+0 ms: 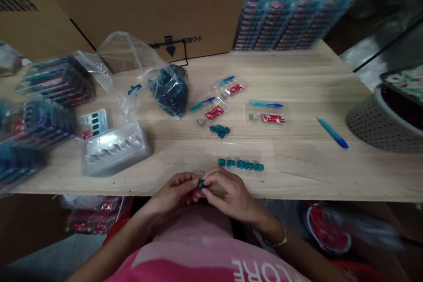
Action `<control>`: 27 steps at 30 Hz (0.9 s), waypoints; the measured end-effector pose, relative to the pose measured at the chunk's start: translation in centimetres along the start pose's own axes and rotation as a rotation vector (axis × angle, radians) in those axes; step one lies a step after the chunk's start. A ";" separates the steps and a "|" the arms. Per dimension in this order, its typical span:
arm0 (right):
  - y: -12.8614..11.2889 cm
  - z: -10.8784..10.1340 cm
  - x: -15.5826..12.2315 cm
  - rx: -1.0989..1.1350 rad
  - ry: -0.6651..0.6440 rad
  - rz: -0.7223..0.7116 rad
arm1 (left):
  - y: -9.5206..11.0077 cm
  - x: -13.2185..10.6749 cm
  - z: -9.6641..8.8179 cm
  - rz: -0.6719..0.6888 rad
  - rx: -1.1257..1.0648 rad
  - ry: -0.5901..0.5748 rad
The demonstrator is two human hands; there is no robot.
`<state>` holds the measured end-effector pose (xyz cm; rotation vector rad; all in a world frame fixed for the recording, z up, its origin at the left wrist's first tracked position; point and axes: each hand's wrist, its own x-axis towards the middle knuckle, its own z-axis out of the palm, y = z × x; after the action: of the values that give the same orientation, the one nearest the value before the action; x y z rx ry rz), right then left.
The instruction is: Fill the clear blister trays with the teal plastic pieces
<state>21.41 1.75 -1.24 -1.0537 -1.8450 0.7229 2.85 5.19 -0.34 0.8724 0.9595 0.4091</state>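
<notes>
Head view: your left hand (175, 189) and right hand (231, 194) meet at the near edge of the worktop (307, 180), closed in a tight grip on a small teal piece (201, 184) pinched between both sets of fingertips. Just beyond your right hand, five more teal pieces (240, 164) lie in a row. Farther off sit a small teal heap (220, 131), a silver tray (115, 152) and a clear bag of teal pieces (170, 90).
</notes>
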 end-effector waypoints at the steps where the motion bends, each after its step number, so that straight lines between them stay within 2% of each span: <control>1: 0.4 0.1 0.3 -0.085 -0.011 -0.008 | 0.0 0.3 -0.3 0.114 0.172 0.084; 4: 1.8 0.4 1.1 -0.366 -0.162 -0.034 | -0.3 1.3 -1.6 0.518 0.731 0.356; 6: 2.3 0.7 1.4 -0.493 -0.264 -0.037 | -0.7 2.0 -2.5 0.675 0.949 0.391; 8: 2.6 0.7 1.7 -0.554 -0.315 -0.028 | -1.2 2.5 -3.2 0.738 1.032 0.351; 11: 3.0 -0.4 2.7 -0.522 -0.327 -0.031 | -1.3 2.7 -3.5 0.748 1.014 0.344; 13: 3.9 -1.8 4.2 -0.503 -0.267 0.006 | -0.8 2.9 -3.3 0.709 0.958 0.352; 16: 5.8 -3.8 7.3 -0.634 -0.149 0.116 | 0.8 3.5 -2.8 0.682 0.908 0.397; 19: 7.2 -4.5 9.7 -0.746 -0.203 0.121 | 2.1 4.4 -2.2 0.668 0.858 0.413; 21: 7.4 -4.3 10.0 -0.743 -0.222 0.084 | 2.5 4.9 -1.8 0.636 0.768 0.404; 24: 7.3 -4.0 8.9 -0.675 -0.168 0.049 | 2.7 5.8 -1.2 0.602 0.649 0.407; 27: 7.8 -4.2 7.6 -0.639 -0.163 0.073 | 3.4 7.5 -0.4 0.624 0.787 0.400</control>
<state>26.10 12.41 -2.54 -1.5016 -2.2579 0.2542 6.75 12.35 -1.79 1.8762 1.2275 0.7780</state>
